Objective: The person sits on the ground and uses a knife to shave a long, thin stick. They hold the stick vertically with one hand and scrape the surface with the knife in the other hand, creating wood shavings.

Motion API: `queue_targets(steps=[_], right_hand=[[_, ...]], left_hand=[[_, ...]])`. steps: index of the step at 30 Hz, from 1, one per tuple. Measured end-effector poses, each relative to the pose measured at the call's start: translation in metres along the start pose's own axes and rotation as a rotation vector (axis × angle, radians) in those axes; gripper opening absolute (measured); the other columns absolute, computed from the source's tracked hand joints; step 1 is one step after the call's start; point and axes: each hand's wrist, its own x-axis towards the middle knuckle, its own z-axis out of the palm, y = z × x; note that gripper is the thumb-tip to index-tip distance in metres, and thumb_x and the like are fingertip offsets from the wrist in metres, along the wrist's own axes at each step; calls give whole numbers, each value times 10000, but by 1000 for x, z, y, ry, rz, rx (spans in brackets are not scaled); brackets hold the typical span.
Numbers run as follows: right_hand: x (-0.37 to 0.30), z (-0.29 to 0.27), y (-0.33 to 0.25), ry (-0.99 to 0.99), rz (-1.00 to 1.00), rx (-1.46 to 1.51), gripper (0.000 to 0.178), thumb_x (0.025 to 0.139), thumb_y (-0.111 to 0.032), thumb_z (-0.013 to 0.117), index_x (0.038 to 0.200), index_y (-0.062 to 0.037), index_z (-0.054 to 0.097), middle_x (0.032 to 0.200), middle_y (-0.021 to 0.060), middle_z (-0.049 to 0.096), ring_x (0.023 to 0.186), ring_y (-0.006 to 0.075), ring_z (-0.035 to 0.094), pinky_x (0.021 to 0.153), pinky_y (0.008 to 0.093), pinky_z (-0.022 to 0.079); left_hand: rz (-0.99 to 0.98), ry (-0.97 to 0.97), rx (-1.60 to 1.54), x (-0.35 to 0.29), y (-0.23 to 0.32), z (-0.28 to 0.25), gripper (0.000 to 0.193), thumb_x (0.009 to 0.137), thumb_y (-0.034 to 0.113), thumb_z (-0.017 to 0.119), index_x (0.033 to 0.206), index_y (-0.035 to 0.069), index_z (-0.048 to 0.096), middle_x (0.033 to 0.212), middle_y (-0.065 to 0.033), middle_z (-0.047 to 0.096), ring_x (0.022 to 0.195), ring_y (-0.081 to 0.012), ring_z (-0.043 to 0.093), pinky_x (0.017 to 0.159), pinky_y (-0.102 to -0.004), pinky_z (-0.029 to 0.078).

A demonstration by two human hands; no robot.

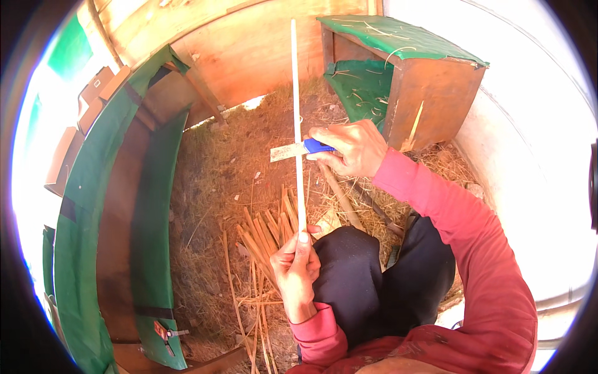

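Above a dirt floor (208,162), a pale strip (296,81) is pinched at its near end by the left hand (296,274) and crossed partway by a knife (319,146) gripped in the right hand (356,147), so the strip could be gouged if the blade (283,153) is tilted too steeply.

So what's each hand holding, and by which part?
Left hand: long pale wooden strip, by its near end. Right hand: metal-bladed knife, by its blue handle.

rustic workshop: dirt floor (215,162), knife (317,146), split sticks (260,239)
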Motion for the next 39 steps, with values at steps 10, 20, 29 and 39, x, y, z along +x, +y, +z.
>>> queue_targets(steps=[10, 20, 29, 39], right_hand=[[-18, -24, 95, 111, 896, -190, 366, 926, -477, 510, 994, -135, 621, 638, 148, 621, 636, 371, 626, 572, 454, 469], [7, -3, 3, -99, 325, 282, 288, 903, -363, 608, 982, -87, 604, 658, 137, 610, 589, 324, 618, 522, 396, 453], [15, 5, -14, -32, 101, 70, 278, 873, -359, 638, 950, -92, 631, 735, 129, 651, 595, 326, 627, 508, 404, 481], [14, -19, 25, 107, 476, 139, 273, 917, -316, 603, 1017, -63, 601, 660, 150, 610, 593, 326, 627, 538, 388, 462]], left_hand=[[-3, -172, -228, 10, -7, -15, 397, 995, 293, 483, 982, -89, 592, 431, 36, 339, 330, -32, 221, 326, -205, 151], [79, 169, 33, 24, -22, -16, 344, 979, 290, 524, 1013, -29, 647, 452, 42, 382, 356, -36, 299, 334, -201, 206], [16, 142, -20, 17, -17, -18, 294, 906, 144, 654, 1141, -33, 641, 607, 53, 484, 462, -3, 337, 415, -179, 208], [67, -56, -141, 16, -15, -16, 352, 965, 283, 547, 1007, -54, 638, 447, 36, 374, 357, -28, 271, 351, -214, 158]])
